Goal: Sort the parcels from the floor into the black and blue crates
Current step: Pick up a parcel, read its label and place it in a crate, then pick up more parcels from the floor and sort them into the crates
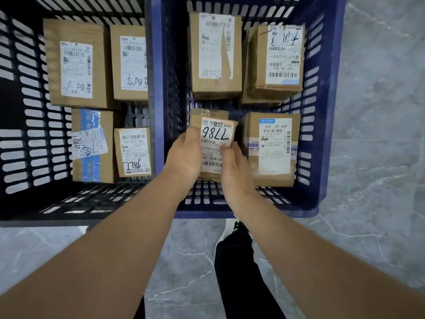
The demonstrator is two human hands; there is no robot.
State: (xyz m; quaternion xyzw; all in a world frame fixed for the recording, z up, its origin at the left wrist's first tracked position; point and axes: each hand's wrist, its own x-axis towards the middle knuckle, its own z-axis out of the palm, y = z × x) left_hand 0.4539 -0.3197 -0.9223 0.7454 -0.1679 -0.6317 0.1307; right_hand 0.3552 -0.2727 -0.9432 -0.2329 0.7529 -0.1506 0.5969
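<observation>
Your left hand (187, 150) and right hand (232, 164) grip the 7786 parcel (215, 143) by its sides, long axis running up-frame, over the blue crate (322, 157) lower-left gap.

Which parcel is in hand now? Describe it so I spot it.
Find the blue crate, right of the black crate. At its near left, the left hand and right hand hold a small brown parcel. Alone in that crate, its label bears a big handwritten 7786, upside down.

The slotted black crate (46, 221) and blue crate (328, 116) hold brown cardboard parcels (216, 85) with white labels (77, 70) printed in black. One taped parcel (92, 146) carries a blue band. The floor (379, 146) is grey marble, veined white.
</observation>
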